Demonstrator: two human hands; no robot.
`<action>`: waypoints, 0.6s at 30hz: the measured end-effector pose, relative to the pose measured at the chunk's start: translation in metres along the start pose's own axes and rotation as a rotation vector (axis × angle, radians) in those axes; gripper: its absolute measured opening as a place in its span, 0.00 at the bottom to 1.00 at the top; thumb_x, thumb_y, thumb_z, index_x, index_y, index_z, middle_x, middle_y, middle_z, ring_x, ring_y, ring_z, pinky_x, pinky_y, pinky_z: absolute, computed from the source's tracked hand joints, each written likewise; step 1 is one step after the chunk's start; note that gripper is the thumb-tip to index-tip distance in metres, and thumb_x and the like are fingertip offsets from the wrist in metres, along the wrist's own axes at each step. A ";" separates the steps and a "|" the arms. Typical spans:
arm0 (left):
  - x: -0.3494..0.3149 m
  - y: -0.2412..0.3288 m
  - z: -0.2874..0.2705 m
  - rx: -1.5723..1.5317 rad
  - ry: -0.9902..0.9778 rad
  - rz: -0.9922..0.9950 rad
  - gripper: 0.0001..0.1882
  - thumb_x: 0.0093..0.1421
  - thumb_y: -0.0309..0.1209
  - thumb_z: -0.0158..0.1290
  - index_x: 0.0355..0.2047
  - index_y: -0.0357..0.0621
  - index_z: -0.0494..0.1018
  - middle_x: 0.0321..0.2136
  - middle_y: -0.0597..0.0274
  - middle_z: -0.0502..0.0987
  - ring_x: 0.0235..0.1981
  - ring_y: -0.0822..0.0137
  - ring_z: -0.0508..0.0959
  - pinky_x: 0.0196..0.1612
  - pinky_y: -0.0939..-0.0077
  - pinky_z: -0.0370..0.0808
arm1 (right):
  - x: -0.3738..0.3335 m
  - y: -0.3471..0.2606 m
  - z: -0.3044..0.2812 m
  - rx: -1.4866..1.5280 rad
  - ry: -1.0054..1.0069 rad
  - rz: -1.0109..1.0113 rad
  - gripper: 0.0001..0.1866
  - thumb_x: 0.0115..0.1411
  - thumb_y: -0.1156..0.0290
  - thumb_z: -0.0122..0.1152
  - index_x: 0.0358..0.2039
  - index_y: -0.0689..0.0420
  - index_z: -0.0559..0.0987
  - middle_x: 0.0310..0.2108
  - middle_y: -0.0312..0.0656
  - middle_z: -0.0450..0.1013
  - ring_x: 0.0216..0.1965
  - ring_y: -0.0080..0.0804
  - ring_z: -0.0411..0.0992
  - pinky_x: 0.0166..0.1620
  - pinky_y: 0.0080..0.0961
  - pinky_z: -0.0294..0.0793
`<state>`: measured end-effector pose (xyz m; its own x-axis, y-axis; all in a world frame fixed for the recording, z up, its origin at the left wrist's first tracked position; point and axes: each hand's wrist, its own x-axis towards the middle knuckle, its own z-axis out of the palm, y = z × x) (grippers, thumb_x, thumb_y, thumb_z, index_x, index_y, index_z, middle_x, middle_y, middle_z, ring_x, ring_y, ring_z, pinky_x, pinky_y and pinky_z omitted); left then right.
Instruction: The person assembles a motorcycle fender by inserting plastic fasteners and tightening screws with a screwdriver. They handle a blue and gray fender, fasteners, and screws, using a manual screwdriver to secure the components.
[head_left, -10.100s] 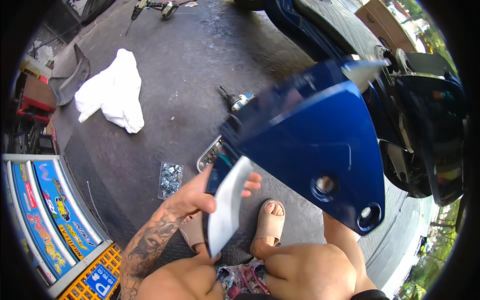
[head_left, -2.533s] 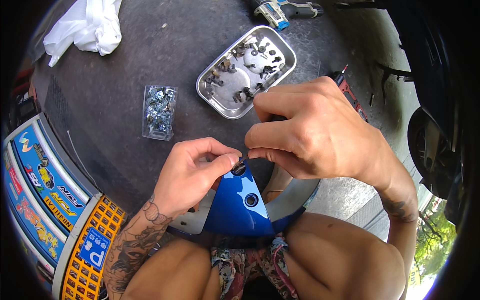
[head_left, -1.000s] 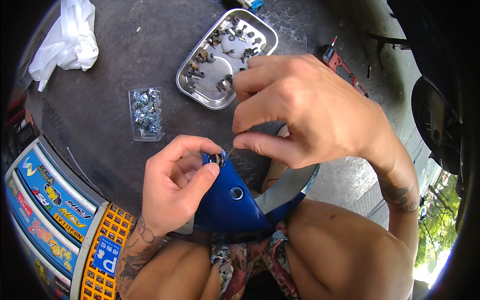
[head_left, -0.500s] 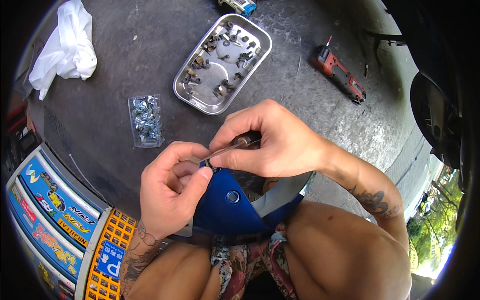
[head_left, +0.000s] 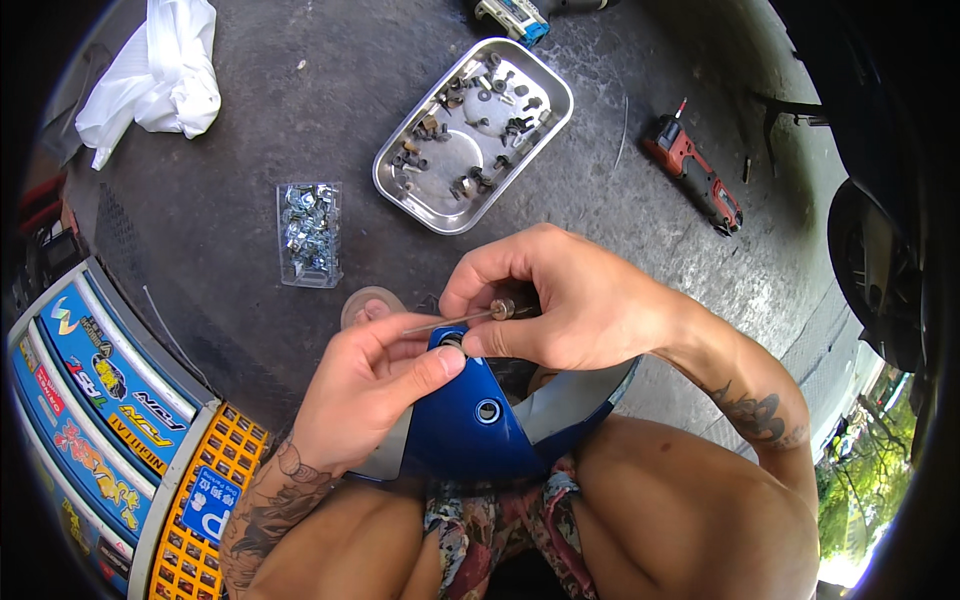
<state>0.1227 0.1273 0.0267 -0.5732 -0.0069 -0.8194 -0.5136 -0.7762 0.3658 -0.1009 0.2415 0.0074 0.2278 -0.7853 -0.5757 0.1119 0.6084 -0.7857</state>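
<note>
A glossy blue plastic panel (head_left: 455,455) with a round hole lies across my lap, its narrow tip pointing away from me. My left hand (head_left: 365,385) pinches that tip, thumb on top and fingers curled behind. In my right hand (head_left: 580,300) is a thin screwdriver (head_left: 503,309), its dark handle tucked inside the curled fingers. The slim shaft runs leftward past the tip toward my left fingers. Right thumb and left thumb nearly meet at a small dark fitting (head_left: 452,340) in the tip. The palm side of my right hand is hidden.
Beyond my hands stand a metal tray (head_left: 385,165) of bolts and a clear box (head_left: 309,235) of metal clips. A red-black power tool (head_left: 693,175) lies right, a blue-grey tool (head_left: 515,18) far off. At left are a white bag (head_left: 165,75) and a stickered case (head_left: 110,400).
The whole view has shifted, so floor items appear farther right. My left fingers have straightened a little, and more of the panel's tip shows. A foot now shows beyond my left hand.
</note>
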 end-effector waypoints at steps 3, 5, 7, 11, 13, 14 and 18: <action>-0.009 0.001 0.007 0.159 -0.074 0.029 0.16 0.75 0.28 0.59 0.58 0.29 0.77 0.45 0.64 0.84 0.47 0.78 0.82 0.51 0.81 0.81 | -0.008 -0.007 0.000 -0.024 -0.018 -0.011 0.14 0.63 0.75 0.76 0.48 0.63 0.84 0.36 0.35 0.81 0.39 0.19 0.76 0.45 0.21 0.77; -0.020 0.002 0.014 0.250 -0.074 0.119 0.15 0.73 0.29 0.61 0.55 0.30 0.79 0.40 0.64 0.85 0.41 0.80 0.83 0.44 0.83 0.81 | -0.020 -0.014 0.002 0.046 -0.041 0.017 0.15 0.62 0.76 0.76 0.48 0.63 0.83 0.36 0.35 0.81 0.40 0.18 0.77 0.45 0.20 0.77; -0.026 0.006 0.019 0.464 -0.073 0.210 0.14 0.71 0.29 0.64 0.51 0.31 0.81 0.37 0.61 0.86 0.38 0.79 0.84 0.41 0.82 0.82 | -0.035 -0.024 0.001 0.107 -0.054 0.048 0.20 0.61 0.75 0.78 0.52 0.61 0.82 0.39 0.34 0.81 0.42 0.18 0.77 0.44 0.20 0.77; -0.030 0.023 0.028 0.565 -0.096 0.527 0.13 0.64 0.26 0.69 0.47 0.34 0.83 0.34 0.58 0.87 0.31 0.71 0.87 0.38 0.77 0.83 | -0.069 -0.052 -0.004 0.020 0.141 -0.105 0.18 0.63 0.67 0.78 0.49 0.63 0.84 0.39 0.39 0.81 0.39 0.22 0.79 0.42 0.23 0.76; -0.037 0.037 0.035 0.639 -0.052 0.636 0.13 0.63 0.25 0.69 0.47 0.35 0.83 0.33 0.57 0.86 0.30 0.69 0.86 0.36 0.77 0.83 | -0.078 -0.066 -0.001 -0.088 0.267 -0.318 0.11 0.67 0.69 0.74 0.44 0.62 0.84 0.33 0.40 0.81 0.34 0.25 0.78 0.37 0.25 0.75; -0.040 0.044 0.039 0.668 -0.032 0.708 0.13 0.62 0.24 0.69 0.46 0.35 0.83 0.33 0.57 0.86 0.30 0.69 0.86 0.36 0.76 0.82 | -0.081 -0.074 0.000 -0.197 0.307 -0.341 0.09 0.65 0.71 0.75 0.41 0.61 0.85 0.32 0.42 0.80 0.33 0.29 0.79 0.36 0.25 0.76; -0.042 0.065 0.054 0.809 0.043 0.866 0.13 0.61 0.23 0.68 0.46 0.35 0.83 0.32 0.56 0.83 0.29 0.66 0.83 0.34 0.72 0.80 | -0.082 -0.091 0.010 -0.199 0.380 -0.494 0.11 0.61 0.76 0.77 0.43 0.62 0.86 0.33 0.42 0.81 0.34 0.27 0.80 0.36 0.24 0.78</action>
<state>0.0792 0.1116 0.1091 -0.9146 -0.3669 -0.1701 -0.2285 0.1218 0.9659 -0.1196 0.2513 0.1283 -0.1665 -0.9749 -0.1478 -0.0736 0.1617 -0.9841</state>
